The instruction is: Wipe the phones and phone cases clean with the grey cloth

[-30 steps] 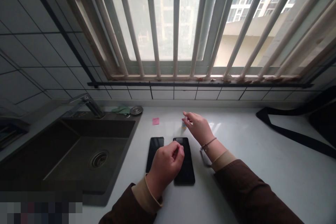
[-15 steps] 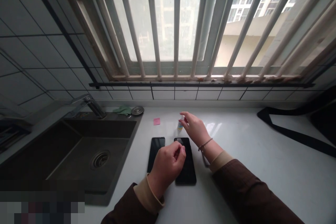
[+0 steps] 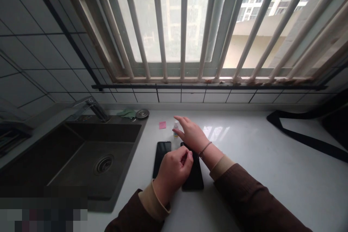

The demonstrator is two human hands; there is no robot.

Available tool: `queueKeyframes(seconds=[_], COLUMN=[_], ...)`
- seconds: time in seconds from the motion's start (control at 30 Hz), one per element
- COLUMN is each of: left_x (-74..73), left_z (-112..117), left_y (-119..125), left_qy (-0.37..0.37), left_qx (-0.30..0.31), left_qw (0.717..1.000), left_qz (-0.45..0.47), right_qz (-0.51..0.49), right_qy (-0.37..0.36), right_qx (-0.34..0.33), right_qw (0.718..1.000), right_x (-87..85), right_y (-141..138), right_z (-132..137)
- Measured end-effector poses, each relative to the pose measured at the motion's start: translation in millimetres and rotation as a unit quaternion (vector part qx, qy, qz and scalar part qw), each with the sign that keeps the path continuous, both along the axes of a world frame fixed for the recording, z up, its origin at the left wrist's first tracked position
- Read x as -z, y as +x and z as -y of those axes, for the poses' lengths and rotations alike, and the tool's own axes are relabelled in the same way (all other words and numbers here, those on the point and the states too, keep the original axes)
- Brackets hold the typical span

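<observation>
A small clear bottle (image 3: 175,131) with a coloured label stands upright on the counter. Around its right side is my right hand (image 3: 191,134), thumb and fingers spread apart; I cannot tell whether they touch it. My left hand (image 3: 174,168) is curled into a fist above two dark phones, and whatever may be inside it is hidden. The left phone (image 3: 162,149) lies partly under that hand. Between my hands shows the right phone (image 3: 196,177), partly covered by both. A pink sticky note (image 3: 162,125) lies left of the bottle.
On the left is a dark sink (image 3: 81,166) with a chrome faucet (image 3: 96,108). A green cloth (image 3: 126,113) and a metal drain strainer (image 3: 142,114) sit at its back corner. A black strap (image 3: 307,139) loops over the white counter (image 3: 272,174) at right. A barred window stands behind.
The bottle has shifted left, closer to the pink note. My right hand has moved left with it, and its fingers have spread wider. The left fist has stayed in place.
</observation>
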State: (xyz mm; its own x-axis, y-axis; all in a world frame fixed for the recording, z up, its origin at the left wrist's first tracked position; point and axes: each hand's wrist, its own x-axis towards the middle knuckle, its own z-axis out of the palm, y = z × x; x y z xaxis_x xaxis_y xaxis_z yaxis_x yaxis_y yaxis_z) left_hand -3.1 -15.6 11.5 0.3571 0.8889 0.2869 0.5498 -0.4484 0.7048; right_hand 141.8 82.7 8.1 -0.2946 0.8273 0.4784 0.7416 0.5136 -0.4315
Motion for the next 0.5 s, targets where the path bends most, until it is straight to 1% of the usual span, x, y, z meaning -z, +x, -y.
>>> queueKeyframes(seconds=[0.07,0.13,0.2,0.23,0.3,0.37,0.43,0.5], left_x=[1.2,4.0,7.7,9.5,12.0,13.1,13.6,15.3], left_z=[-0.8,-1.7,-2.3,-2.5,-2.4,-1.7,-0.6,0.7], left_y=[0.1,0.7,1.7,2.2,3.2,3.8,4.3,4.8], left_qy=[0.002,0.014,0.031,0.038,0.046,0.048,0.039,0.027], left_qx=[-0.005,-0.015,-0.025,-0.029,-0.034,-0.034,-0.033,-0.029], left_qw=[1.000,0.998,0.996,0.995,0.994,0.993,0.992,0.993], left_qz=[-0.026,-0.059,-0.082,-0.089,-0.096,-0.105,-0.112,-0.114], right_qz=[-0.014,-0.010,0.059,0.111,0.146,0.166,0.178,0.180], right_qy=[0.005,-0.011,-0.074,-0.116,-0.156,-0.186,-0.206,-0.212], right_qx=[0.010,0.054,0.111,0.137,0.159,0.169,0.174,0.176], right_qw=[1.000,0.998,0.989,0.978,0.964,0.954,0.946,0.944], right_x=[-10.6,-19.6,-22.9,-21.7,-14.2,-2.4,9.8,19.9], right_y=[16.6,40.7,69.7,84.5,110.8,129.1,138.2,140.4], right_z=[7.5,17.0,29.1,36.4,53.0,70.6,85.9,96.1])
